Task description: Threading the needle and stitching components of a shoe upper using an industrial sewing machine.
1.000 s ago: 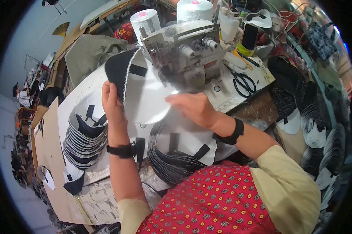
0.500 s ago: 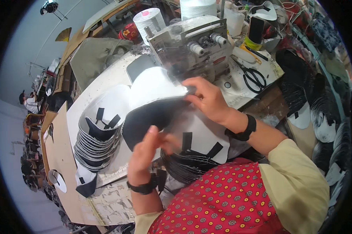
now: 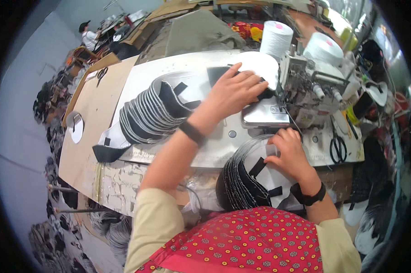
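Observation:
My left hand (image 3: 235, 93) lies with fingers stretched out over a black-and-white curved fabric piece (image 3: 258, 63) by the sewing machine (image 3: 305, 86). Part of that piece is hidden under the hand. Close to my lap, my right hand (image 3: 287, 150) has its thumb and fingers bent round the edge of the top white piece (image 3: 271, 175) with black strips, on a stack of dark curved pieces (image 3: 237, 186). Left of my left forearm, another stack of curved pieces (image 3: 146, 111) with pale edges leans across the white table (image 3: 191, 66).
Thread cones (image 3: 277, 38) stand behind the machine. Black scissors (image 3: 338, 144) lie at the table's right, and another pair (image 3: 102, 75) on the left board. A loose white piece (image 3: 76, 129) rests there too. Another person (image 3: 89, 36) sits far back left.
My view has swung left. My right hand has left the piece at the machine and come down to the lap stack. My left hand has moved up onto the piece at the machine.

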Available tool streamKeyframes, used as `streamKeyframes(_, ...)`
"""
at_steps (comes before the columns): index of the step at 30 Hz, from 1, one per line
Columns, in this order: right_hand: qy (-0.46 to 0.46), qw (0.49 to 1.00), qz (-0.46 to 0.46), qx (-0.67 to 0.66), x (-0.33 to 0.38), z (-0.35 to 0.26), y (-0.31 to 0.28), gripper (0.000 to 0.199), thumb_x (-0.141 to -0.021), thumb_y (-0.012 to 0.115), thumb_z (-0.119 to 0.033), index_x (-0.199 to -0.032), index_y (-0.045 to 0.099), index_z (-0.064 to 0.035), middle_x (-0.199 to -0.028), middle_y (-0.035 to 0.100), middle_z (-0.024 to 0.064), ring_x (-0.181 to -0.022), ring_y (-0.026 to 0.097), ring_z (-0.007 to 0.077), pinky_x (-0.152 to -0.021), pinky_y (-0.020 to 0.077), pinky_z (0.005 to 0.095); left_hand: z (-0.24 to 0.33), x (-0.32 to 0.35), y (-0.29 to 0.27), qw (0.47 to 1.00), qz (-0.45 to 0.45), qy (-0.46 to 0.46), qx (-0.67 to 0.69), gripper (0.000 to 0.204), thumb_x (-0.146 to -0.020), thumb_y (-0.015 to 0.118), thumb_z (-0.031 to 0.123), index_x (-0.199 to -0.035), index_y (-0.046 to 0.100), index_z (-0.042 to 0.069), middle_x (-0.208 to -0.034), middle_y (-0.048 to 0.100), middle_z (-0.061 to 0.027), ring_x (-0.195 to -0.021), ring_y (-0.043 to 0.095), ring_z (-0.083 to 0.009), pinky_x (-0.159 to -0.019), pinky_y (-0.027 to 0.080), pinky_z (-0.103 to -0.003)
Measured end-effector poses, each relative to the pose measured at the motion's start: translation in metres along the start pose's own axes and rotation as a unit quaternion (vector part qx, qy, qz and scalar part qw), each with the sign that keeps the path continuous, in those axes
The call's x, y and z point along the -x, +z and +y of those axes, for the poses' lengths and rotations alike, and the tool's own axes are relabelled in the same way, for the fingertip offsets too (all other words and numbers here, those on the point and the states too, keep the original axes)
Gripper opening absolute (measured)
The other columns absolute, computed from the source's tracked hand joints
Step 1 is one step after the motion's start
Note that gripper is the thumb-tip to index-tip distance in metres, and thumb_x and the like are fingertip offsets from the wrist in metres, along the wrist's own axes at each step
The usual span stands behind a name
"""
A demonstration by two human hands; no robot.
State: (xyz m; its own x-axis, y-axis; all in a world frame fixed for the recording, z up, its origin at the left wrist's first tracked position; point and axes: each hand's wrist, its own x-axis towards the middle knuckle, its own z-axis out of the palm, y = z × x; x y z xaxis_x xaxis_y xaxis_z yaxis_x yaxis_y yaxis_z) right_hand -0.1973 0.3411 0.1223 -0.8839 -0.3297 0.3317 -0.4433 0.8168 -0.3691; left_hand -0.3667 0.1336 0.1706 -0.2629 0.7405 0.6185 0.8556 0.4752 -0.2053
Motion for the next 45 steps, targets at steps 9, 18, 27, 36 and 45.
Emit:
streamKeyframes(9, -0.021, 0.997, 0.022, -0.075, 0.044, -0.02, -0.121, 0.022, -0.063, 0.062, 0.008, -0.078, 0.058, -0.0075, -0.073, 0.064, 0.0106, -0.069, 0.063, 0.0313, -0.062, 0.0495, 0.0379, -0.027, 0.091, -0.049, 0.951, -0.239, -0.094, -0.172, 0.024, -0.081, 0.059, 0.012, -0.104, 0.061, 0.017, -0.094, 0.057, -0.0059, -0.076, 0.061, -0.023, -0.068, 0.047, -0.038)
streamKeyframes(18, 0.227, 0.666, 0.07, -0.707, 0.0, 0.017, -0.061, 0.03, -0.092, 0.058, -0.003, -0.121, 0.054, -0.0002, -0.097, 0.065, 0.009, -0.083, 0.064, 0.0123, -0.072, 0.0546, 0.0279, 0.021, 0.091, -0.033, 0.966, -0.164, -0.182, -0.078, 0.029, -0.079, 0.064, 0.018, -0.107, 0.066, 0.009, -0.096, 0.064, -0.0105, -0.085, 0.06, -0.0263, -0.071, 0.045, -0.038)
streamKeyframes(27, 0.2, 0.872, 0.26, -0.363, -0.029, 0.014, 0.005, 0.019, -0.093, 0.059, -0.01, -0.108, 0.065, -0.0001, -0.081, 0.068, 0.0099, -0.071, 0.064, 0.0132, -0.066, 0.0494, 0.0252, 0.045, 0.037, 0.007, 0.476, 0.173, -0.329, 0.797, 0.049, -0.105, 0.031, 0.031, -0.141, 0.041, -0.001, -0.142, 0.047, -0.0135, -0.131, 0.044, -0.0244, -0.111, 0.032, -0.038)
streamKeyframes(36, -0.022, 0.962, 0.272, 0.012, -0.013, 0.011, 0.014, 0.033, -0.082, 0.069, -0.009, -0.113, 0.06, -0.0028, -0.082, 0.063, 0.0117, -0.065, 0.065, 0.0243, -0.055, 0.0517, 0.0327, 0.0, 0.017, 0.02, 0.627, 0.112, -0.572, 0.516, 0.021, -0.093, 0.066, 0.03, -0.087, 0.063, 0.009, -0.071, 0.057, 0.0056, -0.055, 0.048, -0.0034, -0.047, 0.031, -0.019)
streamKeyframes(45, 0.073, 0.965, 0.247, -0.043, -0.02, 0.017, -0.007, 0.03, -0.07, 0.072, 0.001, -0.097, 0.061, -0.0071, -0.093, 0.054, 0.0079, -0.08, 0.063, 0.0289, -0.064, 0.0498, 0.038, 0.07, 0.046, -0.074, 0.524, -0.217, -0.535, 0.626, 0.046, -0.101, 0.05, 0.034, -0.109, 0.064, -0.009, -0.075, 0.069, -0.0136, -0.055, 0.056, -0.0143, -0.051, 0.042, -0.025)
